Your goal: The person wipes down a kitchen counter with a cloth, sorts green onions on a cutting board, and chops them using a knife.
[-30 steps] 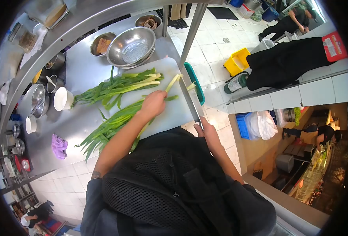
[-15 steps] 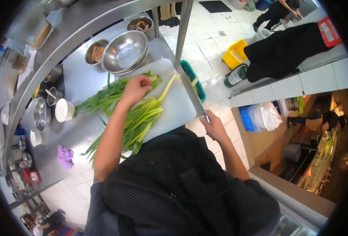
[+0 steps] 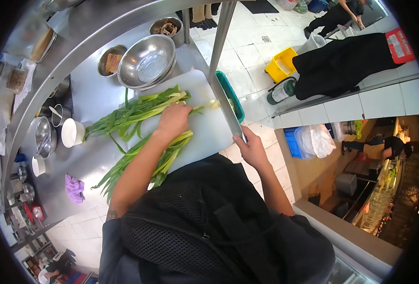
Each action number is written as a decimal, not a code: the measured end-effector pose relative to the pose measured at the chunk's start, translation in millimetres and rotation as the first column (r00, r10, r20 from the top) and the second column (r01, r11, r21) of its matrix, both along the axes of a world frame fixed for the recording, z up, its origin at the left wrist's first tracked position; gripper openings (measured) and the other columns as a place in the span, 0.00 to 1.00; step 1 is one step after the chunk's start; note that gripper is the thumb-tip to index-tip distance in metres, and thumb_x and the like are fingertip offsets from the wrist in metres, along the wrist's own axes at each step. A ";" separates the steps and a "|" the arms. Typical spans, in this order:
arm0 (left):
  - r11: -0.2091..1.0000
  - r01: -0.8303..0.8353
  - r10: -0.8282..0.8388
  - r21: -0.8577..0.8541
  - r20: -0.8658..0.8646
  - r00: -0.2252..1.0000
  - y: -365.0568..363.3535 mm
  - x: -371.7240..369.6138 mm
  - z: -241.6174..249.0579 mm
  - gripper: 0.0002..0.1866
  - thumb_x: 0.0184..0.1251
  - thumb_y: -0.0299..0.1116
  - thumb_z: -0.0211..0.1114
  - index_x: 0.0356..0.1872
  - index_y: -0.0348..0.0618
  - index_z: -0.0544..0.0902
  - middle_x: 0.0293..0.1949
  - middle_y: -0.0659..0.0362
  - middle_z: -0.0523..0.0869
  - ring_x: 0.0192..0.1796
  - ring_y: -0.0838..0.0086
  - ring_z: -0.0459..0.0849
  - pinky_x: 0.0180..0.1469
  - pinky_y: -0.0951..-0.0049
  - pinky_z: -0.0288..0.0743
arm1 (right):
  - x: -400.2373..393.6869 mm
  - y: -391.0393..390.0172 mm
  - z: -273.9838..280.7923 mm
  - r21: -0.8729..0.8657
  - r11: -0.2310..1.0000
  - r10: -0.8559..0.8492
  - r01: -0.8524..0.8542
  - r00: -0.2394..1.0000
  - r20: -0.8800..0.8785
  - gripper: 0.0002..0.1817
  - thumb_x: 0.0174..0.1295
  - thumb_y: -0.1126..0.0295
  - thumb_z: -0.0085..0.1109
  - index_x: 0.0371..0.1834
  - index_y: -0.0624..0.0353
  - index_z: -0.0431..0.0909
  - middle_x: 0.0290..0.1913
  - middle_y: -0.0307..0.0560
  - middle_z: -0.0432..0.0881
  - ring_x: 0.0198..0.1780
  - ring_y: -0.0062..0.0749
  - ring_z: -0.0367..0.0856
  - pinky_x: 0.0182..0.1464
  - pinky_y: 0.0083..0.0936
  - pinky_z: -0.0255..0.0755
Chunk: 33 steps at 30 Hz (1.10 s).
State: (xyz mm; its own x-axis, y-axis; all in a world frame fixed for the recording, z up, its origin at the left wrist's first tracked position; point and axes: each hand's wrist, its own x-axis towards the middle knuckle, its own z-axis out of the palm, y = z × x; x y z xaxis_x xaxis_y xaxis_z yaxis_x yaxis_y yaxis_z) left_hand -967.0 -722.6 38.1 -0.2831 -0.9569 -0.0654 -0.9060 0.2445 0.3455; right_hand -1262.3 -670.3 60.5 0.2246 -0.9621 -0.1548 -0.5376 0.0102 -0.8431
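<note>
My left hand (image 3: 175,119) is closed around some green leafy stalks (image 3: 183,137) on the white cutting board (image 3: 207,132). Another bunch of green stalks (image 3: 148,106) lies beyond it, its pale ends on the board and its leaves reaching left onto the steel table. My right hand (image 3: 253,146) grips the handle of a knife (image 3: 229,113), whose broad blade lies along the board's right edge. Small pale-green pieces (image 3: 214,104) rest near the blade.
Steel bowls (image 3: 147,62) stand beyond the board, one smaller bowl holding a brown block (image 3: 113,62). White cups (image 3: 73,132) and a purple cloth (image 3: 74,188) are at the left. A green bin (image 3: 231,94) sits below the right edge. People (image 3: 335,16) work farther off.
My left hand has come down and nearer onto the stalks and closed on them. The long pale stalk no longer slants across the board. The knife now lies along the board's edge.
</note>
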 end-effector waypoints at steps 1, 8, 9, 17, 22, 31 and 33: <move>0.999 -0.037 0.038 0.013 -0.039 0.999 2.0 2.7 5.9 0.17 0.60 0.25 0.60 0.49 0.42 0.88 0.44 0.43 0.86 0.49 0.46 0.86 0.56 0.47 0.78 | -2.5 -1.7 7.8 0.137 0.991 0.003 0.001 1.000 -0.030 0.23 0.72 0.67 0.61 0.67 0.64 0.75 0.45 0.64 0.88 0.48 0.57 0.88 0.53 0.38 0.79; 0.965 -0.159 0.196 0.210 -0.169 0.966 14.2 32.3 14.3 0.20 0.64 0.31 0.66 0.57 0.41 0.87 0.50 0.43 0.89 0.53 0.47 0.86 0.58 0.52 0.79 | -5.1 19.6 -27.1 0.230 0.972 0.034 -0.040 0.999 0.030 0.23 0.72 0.66 0.61 0.67 0.64 0.75 0.49 0.68 0.86 0.52 0.61 0.87 0.56 0.40 0.77; 0.963 -0.167 0.206 0.210 -0.177 0.963 14.6 39.4 23.5 0.20 0.64 0.31 0.66 0.57 0.41 0.87 0.50 0.43 0.89 0.53 0.47 0.86 0.58 0.52 0.79 | -1.3 23.7 -25.9 0.113 0.994 -0.005 0.002 1.000 0.029 0.21 0.73 0.67 0.60 0.66 0.63 0.75 0.38 0.57 0.82 0.39 0.43 0.81 0.44 0.35 0.75; 0.960 -0.192 0.179 0.204 0.079 0.981 21.8 143.7 145.7 0.17 0.59 0.30 0.69 0.51 0.45 0.90 0.44 0.47 0.91 0.49 0.51 0.89 0.54 0.55 0.80 | 13.4 10.8 -34.2 -0.035 0.990 0.139 -0.138 0.990 0.022 0.22 0.71 0.65 0.61 0.65 0.63 0.76 0.38 0.60 0.85 0.39 0.48 0.84 0.46 0.38 0.77; 0.892 -0.431 0.397 0.133 0.225 0.890 48.3 173.8 208.2 0.17 0.57 0.33 0.70 0.49 0.46 0.91 0.39 0.48 0.91 0.44 0.52 0.89 0.51 0.55 0.81 | 7.8 1.8 -43.3 0.223 0.974 0.046 -0.048 0.999 0.015 0.21 0.71 0.66 0.61 0.63 0.65 0.77 0.45 0.64 0.87 0.47 0.59 0.87 0.51 0.41 0.78; 0.982 -0.116 0.109 0.151 0.053 0.993 -13.8 130.1 27.1 0.16 0.66 0.38 0.67 0.53 0.48 0.89 0.46 0.46 0.88 0.51 0.50 0.86 0.54 0.52 0.79 | 8.1 6.2 -37.9 0.032 0.982 0.188 -0.186 0.973 -0.135 0.25 0.70 0.67 0.60 0.69 0.62 0.72 0.49 0.72 0.85 0.52 0.67 0.85 0.55 0.48 0.78; 0.978 -0.129 0.131 0.163 -0.001 0.991 -15.8 127.0 22.1 0.17 0.70 0.39 0.65 0.56 0.47 0.88 0.50 0.46 0.84 0.56 0.50 0.83 0.57 0.53 0.76 | 9.8 8.2 -45.2 0.049 0.982 0.186 -0.181 0.971 -0.149 0.26 0.70 0.67 0.60 0.70 0.62 0.70 0.49 0.73 0.85 0.52 0.68 0.84 0.55 0.49 0.78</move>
